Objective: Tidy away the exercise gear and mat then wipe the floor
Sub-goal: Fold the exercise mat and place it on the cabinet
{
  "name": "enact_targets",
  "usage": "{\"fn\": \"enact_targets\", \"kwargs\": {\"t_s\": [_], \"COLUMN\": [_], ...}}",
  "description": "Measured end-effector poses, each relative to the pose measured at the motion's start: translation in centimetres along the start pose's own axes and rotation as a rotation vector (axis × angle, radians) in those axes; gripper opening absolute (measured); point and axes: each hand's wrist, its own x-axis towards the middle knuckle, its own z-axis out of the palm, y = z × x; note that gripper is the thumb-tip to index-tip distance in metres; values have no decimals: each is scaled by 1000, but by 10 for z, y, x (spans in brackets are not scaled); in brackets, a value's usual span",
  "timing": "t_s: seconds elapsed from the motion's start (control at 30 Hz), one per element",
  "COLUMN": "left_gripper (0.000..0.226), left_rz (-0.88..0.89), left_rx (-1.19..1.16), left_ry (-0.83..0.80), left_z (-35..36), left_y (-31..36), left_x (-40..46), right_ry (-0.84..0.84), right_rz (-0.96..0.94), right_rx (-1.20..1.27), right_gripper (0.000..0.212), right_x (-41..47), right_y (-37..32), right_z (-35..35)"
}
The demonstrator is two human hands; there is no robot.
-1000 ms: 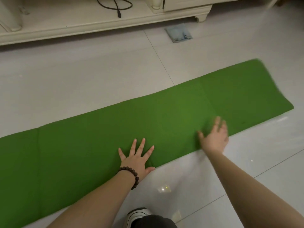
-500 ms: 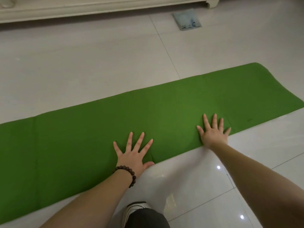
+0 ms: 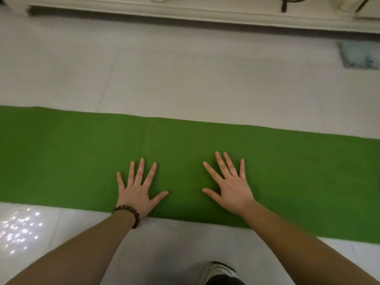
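Note:
A long green exercise mat (image 3: 61, 157) lies flat on the pale tiled floor and runs out of view at both sides. It looks folded lengthwise into a narrow strip. My left hand (image 3: 137, 190), with a dark bead bracelet on the wrist, presses palm down on the mat near its front edge, fingers spread. My right hand (image 3: 228, 188) lies flat on the mat a short way to the right, fingers spread too. Neither hand holds anything.
A cream cabinet base (image 3: 185, 11) runs along the back, with a black cable (image 3: 284, 5) hanging above it. A folded blue-grey cloth (image 3: 359, 56) lies on the floor at the far right. My shoe (image 3: 220, 272) is at the bottom edge.
The view has swung so the mat now runs nearly level across the frame. My right hand has come closer to the left one. Both stay flat on the mat.

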Motion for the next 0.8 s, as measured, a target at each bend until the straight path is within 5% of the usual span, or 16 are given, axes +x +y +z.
{"fn": "enact_targets", "kwargs": {"t_s": [0.43, 0.63, 0.8], "left_gripper": [96, 98, 90], "left_rz": [-670, -896, -938], "left_rx": [-234, -356, -356], "left_ry": [90, 71, 198], "left_z": [21, 9, 16], "left_y": [-189, -293, -309], "left_x": [-12, 12, 20], "right_ry": [-28, -23, -16], "right_rz": [-561, -629, -642], "right_rx": [-262, -315, -321], "right_gripper": [81, 78, 67], "right_x": [168, 226, 274], "right_y": [-216, -283, -340], "right_z": [-33, -41, -52]}}
